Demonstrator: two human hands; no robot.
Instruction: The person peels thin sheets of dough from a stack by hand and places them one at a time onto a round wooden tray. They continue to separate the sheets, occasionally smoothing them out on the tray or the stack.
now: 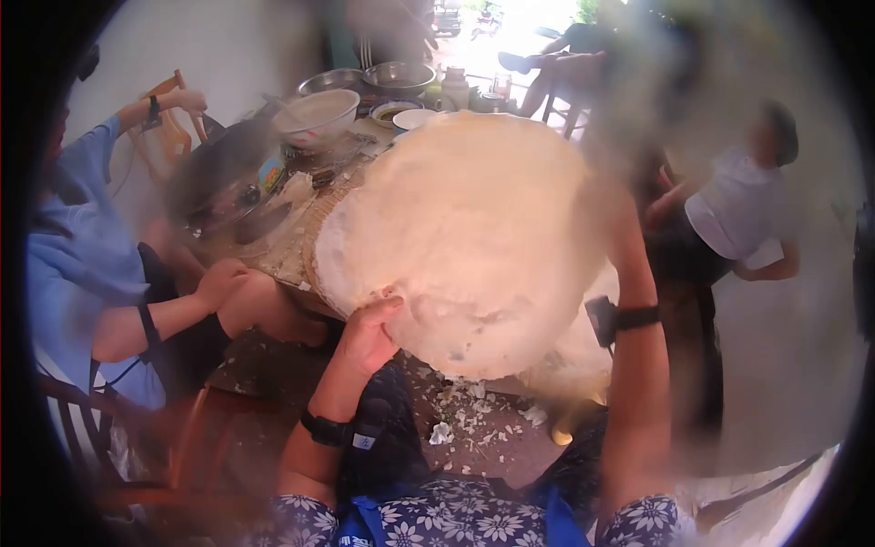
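Note:
A very large, thin, round, pale flatbread (pixel 474 228) fills the middle of the view, tilted over the near part of the table. My left hand (pixel 369 333) grips its lower left edge, thumb on top and the other fingers out of sight beneath. At the right edge is my right hand (pixel 609 219), holding the rim. A lens smear blurs its fingers. Small brownish marks and slight wrinkles show near the flatbread's lower edge. More pale sheet-like material (pixel 574 360) lies under it at the lower right, partly covered.
Behind the flatbread, the table (pixel 296 255) carries a white basin (pixel 317 118), metal bowls (pixel 398 77) and jars (pixel 454 89). A dark, blurred pan (pixel 223 173) is at the left. One person in blue (pixel 91 246) sits left; another (pixel 738 205) stands right. Pale flakes (pixel 474 424) litter the floor.

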